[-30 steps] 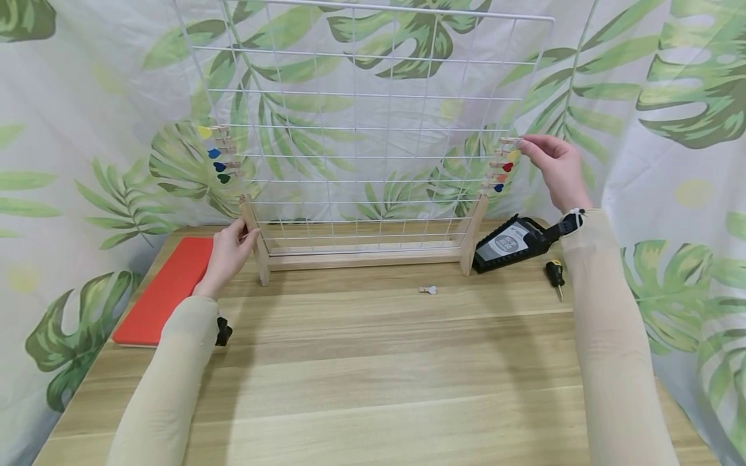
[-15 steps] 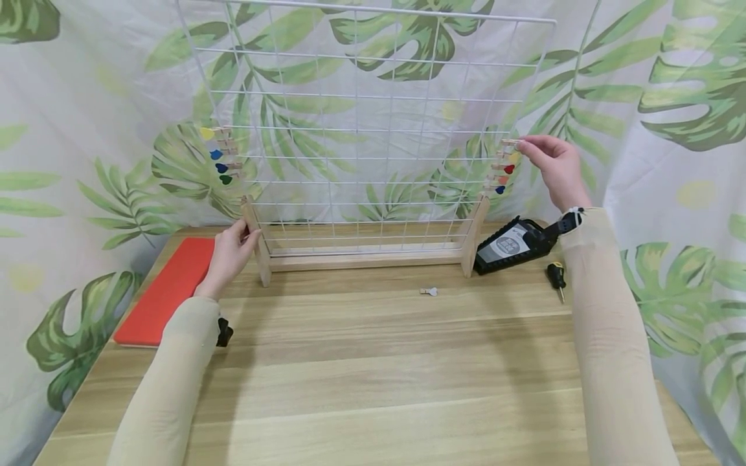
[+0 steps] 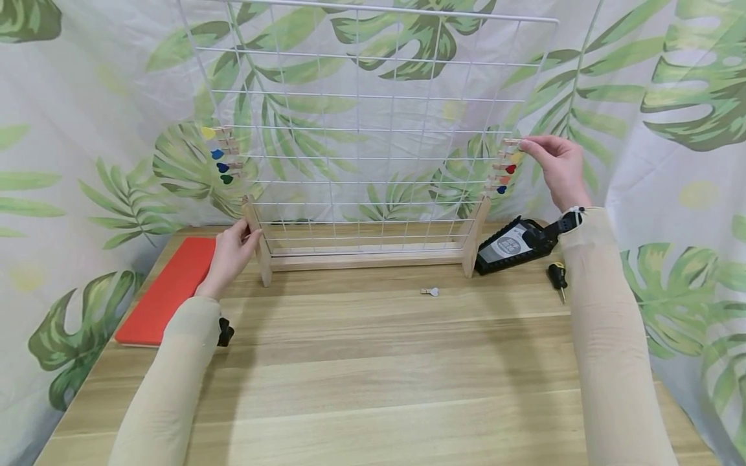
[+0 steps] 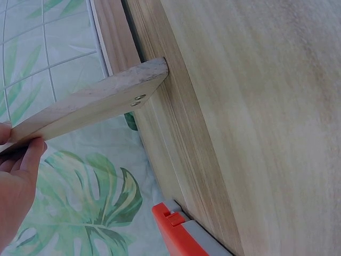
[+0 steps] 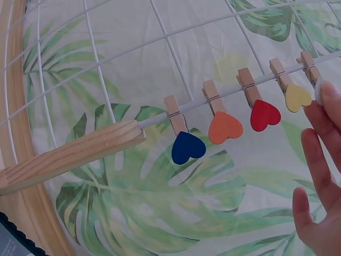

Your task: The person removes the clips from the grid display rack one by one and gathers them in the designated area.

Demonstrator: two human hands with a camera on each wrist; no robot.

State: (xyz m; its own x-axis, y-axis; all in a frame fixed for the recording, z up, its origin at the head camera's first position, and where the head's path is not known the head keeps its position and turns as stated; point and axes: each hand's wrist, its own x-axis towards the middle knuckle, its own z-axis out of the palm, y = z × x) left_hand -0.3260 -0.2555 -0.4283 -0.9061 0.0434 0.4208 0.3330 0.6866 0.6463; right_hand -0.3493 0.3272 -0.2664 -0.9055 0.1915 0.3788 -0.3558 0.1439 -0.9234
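A white wire grid (image 3: 419, 11) stands upright in a wooden stand (image 3: 373, 261). My left hand (image 3: 230, 254) grips the left leg (image 4: 90, 104) of that stand between thumb and fingers. Up on the grid's right edge, my right hand (image 3: 558, 168) pinches the topmost mini clothespin (image 5: 309, 65) by its white heart (image 5: 318, 92), partly hidden by the fingers. Below it on the same side wire hang clothespins with a yellow heart (image 5: 298, 98), a red heart (image 5: 265, 115), an orange heart (image 5: 225, 128) and a dark blue heart (image 5: 188, 148). The left edge carries several more heart clothespins (image 3: 223, 167).
One loose clothespin with a pale heart (image 3: 430, 292) lies on the wooden table (image 3: 373, 375), before the stand. A red case (image 3: 169, 291) lies at the left. At the right are a black tool case (image 3: 509, 244) and a small screwdriver (image 3: 557, 276). A leaf-print curtain (image 3: 699, 194) hangs behind.
Both hands keep their places on the stand and the clothespin. The head view has shifted very slightly; nothing else visibly moves.
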